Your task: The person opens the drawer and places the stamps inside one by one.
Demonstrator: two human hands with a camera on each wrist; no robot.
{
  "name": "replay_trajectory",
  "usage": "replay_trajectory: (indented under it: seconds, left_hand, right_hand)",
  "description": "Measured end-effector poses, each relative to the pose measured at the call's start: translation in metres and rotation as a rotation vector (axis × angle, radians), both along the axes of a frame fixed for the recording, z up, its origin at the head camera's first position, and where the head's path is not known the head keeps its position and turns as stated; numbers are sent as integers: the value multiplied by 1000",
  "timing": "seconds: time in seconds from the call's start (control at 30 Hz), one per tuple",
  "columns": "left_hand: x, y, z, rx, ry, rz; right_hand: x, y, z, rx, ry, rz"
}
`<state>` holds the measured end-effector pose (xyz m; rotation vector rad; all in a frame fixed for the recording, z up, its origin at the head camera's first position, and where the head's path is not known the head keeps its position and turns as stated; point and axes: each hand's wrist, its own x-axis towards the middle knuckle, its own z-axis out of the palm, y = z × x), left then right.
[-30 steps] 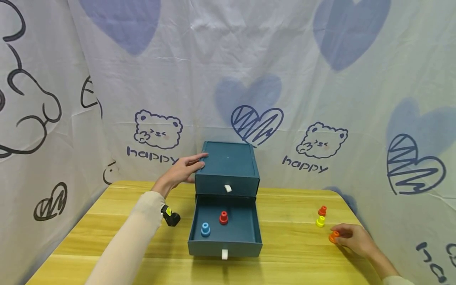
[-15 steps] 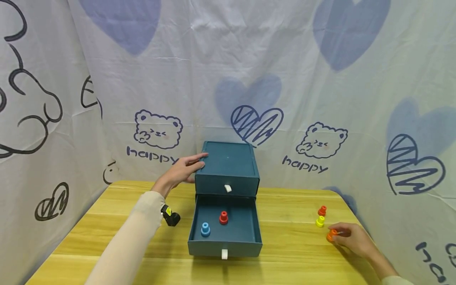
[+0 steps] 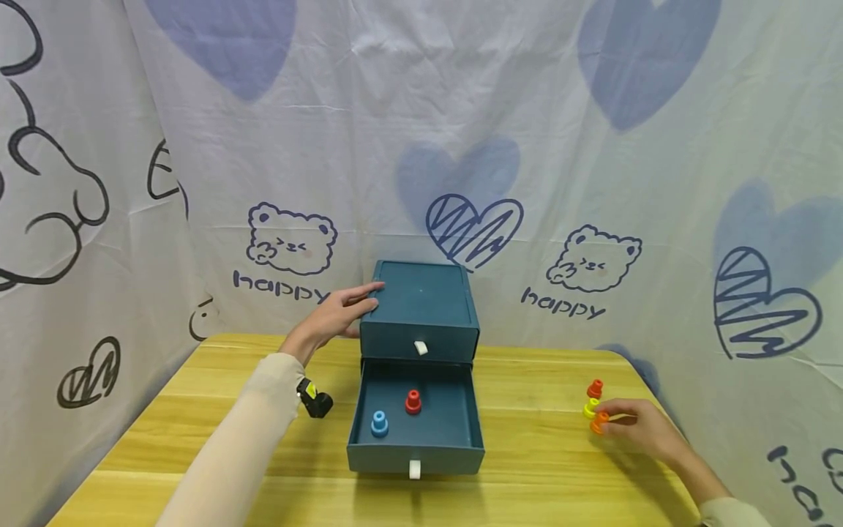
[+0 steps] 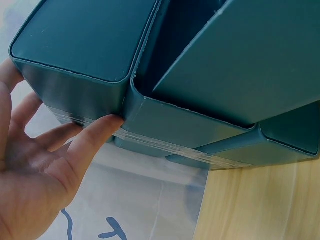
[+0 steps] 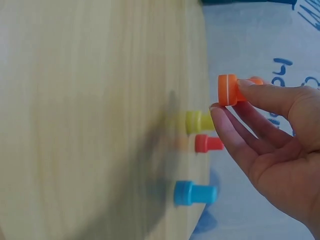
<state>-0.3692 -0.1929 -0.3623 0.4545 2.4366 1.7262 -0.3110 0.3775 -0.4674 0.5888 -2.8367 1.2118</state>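
Orange peg (image 3: 598, 422) is pinched in the right hand (image 3: 642, 432) at the surface's right edge, next to a yellow peg (image 3: 590, 408). Left wrist: left hand (image 4: 42, 165) lies flat, fingers straight, against the drawer box (image 4: 150, 107). Right wrist: fingertips (image 5: 248, 86) clamp the peg off the surface (image 5: 90, 120).

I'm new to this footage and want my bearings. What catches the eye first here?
A teal two-drawer box stands mid-table, its lower drawer pulled open with a blue peg and a red peg inside. The left hand rests against the box's side; at the right, the right hand pinches an orange peg.
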Motion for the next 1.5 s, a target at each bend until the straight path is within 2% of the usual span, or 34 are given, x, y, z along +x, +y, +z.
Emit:
replay_trajectory:
  seconds: [0.2,0.37,0.73,1.1,1.5]
  left_hand:
    - [-1,-1,-1,0,-2,1]
    - [-1,-1,-1,4,-3,-3]
    - [0,-1,-1,4,-2,-7]
    - [-1,0,-1,-1,3,1]
    - [0,1,-1,-6,10,0]
  right_hand:
    - [-2,-9,10,-24,-48,107]
    - [-2,-19,18,-64,-82,153]
    - [-4,-40,32,-55,-90,183]
    - [-6,-61,48,-2,-40,207]
    - [0,-88,61,-28,-27,264]
